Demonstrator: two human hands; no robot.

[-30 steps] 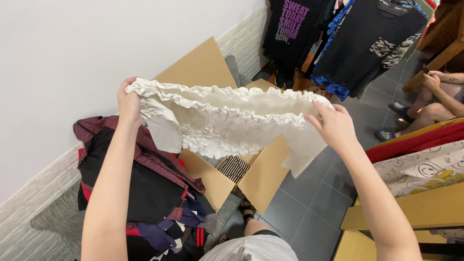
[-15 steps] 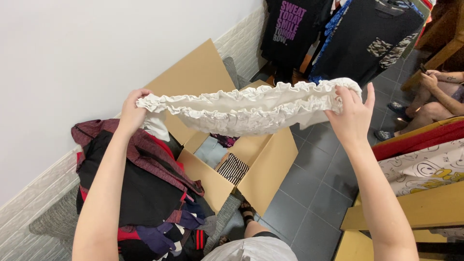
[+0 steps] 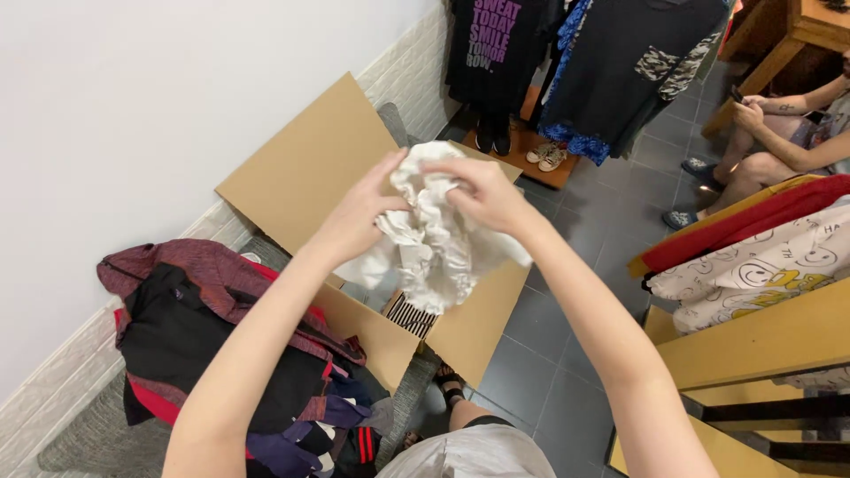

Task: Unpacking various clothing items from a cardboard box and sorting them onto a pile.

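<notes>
I have both hands together over the open box [image 3: 301,168]. My left hand [image 3: 359,212] and right hand [image 3: 482,195] hold a bunched white cloth [image 3: 429,239] between them, fingers of each curled into its folds, so both are closed on it. The cloth is crumpled at the top where the hands meet, and its loose lower part hangs down into the mouth of the box, above a striped item [image 3: 409,314] lying inside.

The box sits on the floor against the white wall, one large flap raised behind my hands. To my left a heap of dark clothes [image 3: 204,336], maroon, black and red, lies just beside the box. Beyond the box, dark shirts [image 3: 620,62] hang over a pair of shoes [image 3: 544,158]. At the far right another person [image 3: 779,142] sits, hands well apart from mine.
</notes>
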